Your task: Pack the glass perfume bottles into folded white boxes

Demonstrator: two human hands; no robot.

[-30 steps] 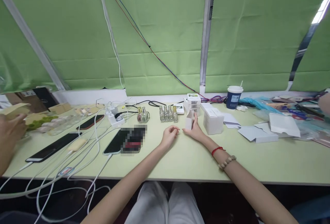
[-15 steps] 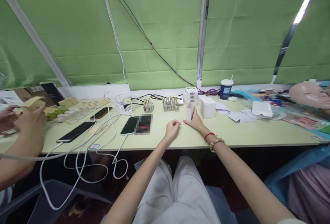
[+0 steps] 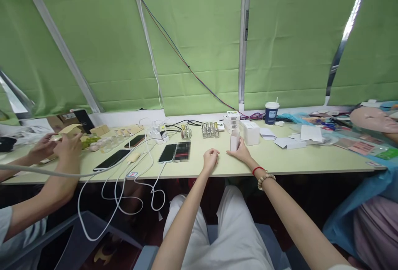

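Note:
My right hand (image 3: 243, 152) grips a small white box (image 3: 235, 141) from its right side, thumb at the front. The box stands upright on the table, and its top looks open. To its left, my left hand (image 3: 211, 160) rests at the table's front with its fingers curled in, and no object shows in it. Beyond the hands, small glass bottles (image 3: 210, 130) stand in a row, with more glass bottles (image 3: 185, 132) to their left. A stack of white boxes (image 3: 231, 121) is behind the held box, and a larger white box (image 3: 250, 133) stands just right of it.
Two phones (image 3: 168, 153) (image 3: 112, 160) and looping white cables (image 3: 152, 162) cover the left. Another person's hands (image 3: 66, 143) hold a yellowish carton there. On the right are a dark blue cup (image 3: 271, 113), folded white card (image 3: 290, 142) and a pink mannequin face (image 3: 371, 119).
The camera view has turned slightly left, so the table's things appear shifted right. My right hand keeps its grip on the small white box, and my left hand stays curled beside it.

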